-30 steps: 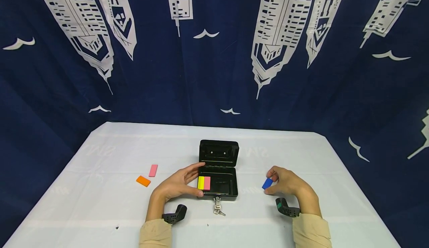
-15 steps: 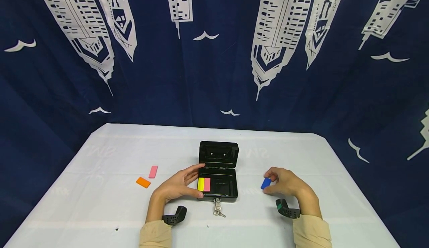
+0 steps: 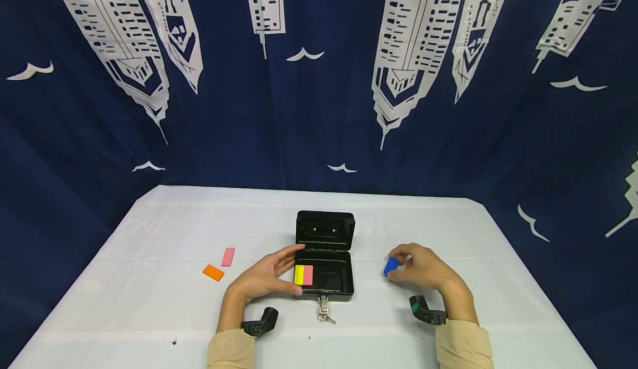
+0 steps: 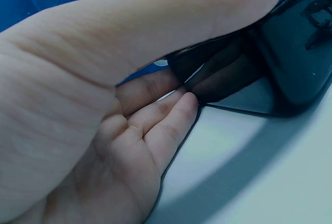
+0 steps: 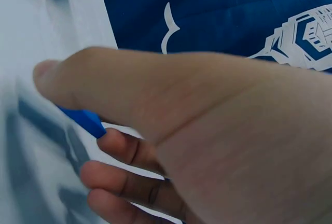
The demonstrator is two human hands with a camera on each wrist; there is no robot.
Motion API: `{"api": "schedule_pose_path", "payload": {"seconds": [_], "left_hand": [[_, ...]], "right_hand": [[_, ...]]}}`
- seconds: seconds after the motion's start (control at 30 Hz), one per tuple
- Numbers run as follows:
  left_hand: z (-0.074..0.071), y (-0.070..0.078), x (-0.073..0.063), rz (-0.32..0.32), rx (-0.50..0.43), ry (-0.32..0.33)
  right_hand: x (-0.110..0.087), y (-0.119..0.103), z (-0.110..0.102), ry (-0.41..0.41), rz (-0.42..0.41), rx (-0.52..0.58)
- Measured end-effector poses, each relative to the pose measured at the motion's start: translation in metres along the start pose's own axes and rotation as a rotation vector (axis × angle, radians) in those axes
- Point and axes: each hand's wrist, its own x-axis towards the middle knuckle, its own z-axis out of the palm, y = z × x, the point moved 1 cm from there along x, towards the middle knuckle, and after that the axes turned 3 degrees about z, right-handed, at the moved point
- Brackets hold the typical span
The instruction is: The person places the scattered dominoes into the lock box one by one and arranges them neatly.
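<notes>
A black cash box [image 3: 326, 297] stands with its lid [image 3: 325, 230] up. My left hand [image 3: 266, 272] holds the box at its left side, thumb by the near corner and fingertips by the far one. In the left wrist view, fingers touch the dark side wall [image 4: 228, 79]. Yellow [image 3: 299, 275] and pink [image 3: 308, 275] blocks lie side by side at the box's left inside. Off to the right, my right hand [image 3: 421, 266] pinches a small blue rectangular block [image 3: 391, 266], tilted, between thumb and fingers. In the right wrist view, the thumb partly hides the blue block [image 5: 85, 120].
A pink block [image 3: 227, 257] and an orange block [image 3: 213, 272] lie on the white table [image 3: 149, 302] left of the left hand. Keys [image 3: 325, 316] hang from the lock at the box's front. A dark blue printed cloth [image 3: 319, 108] covers the back.
My right hand has shifted slightly left and away from me with the blue block, which has come up from the table. My left hand and the box keep their places.
</notes>
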Motion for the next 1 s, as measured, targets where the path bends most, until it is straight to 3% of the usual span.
{"api": "schedule_pose_path", "payload": {"seconds": [1.0], "left_hand": [[0.001, -0.001, 0.001, 0.019, 0.017, -0.012]], "right_hand": [[0.006, -0.021, 0.003, 0.093, -0.176, 0.038]]}}
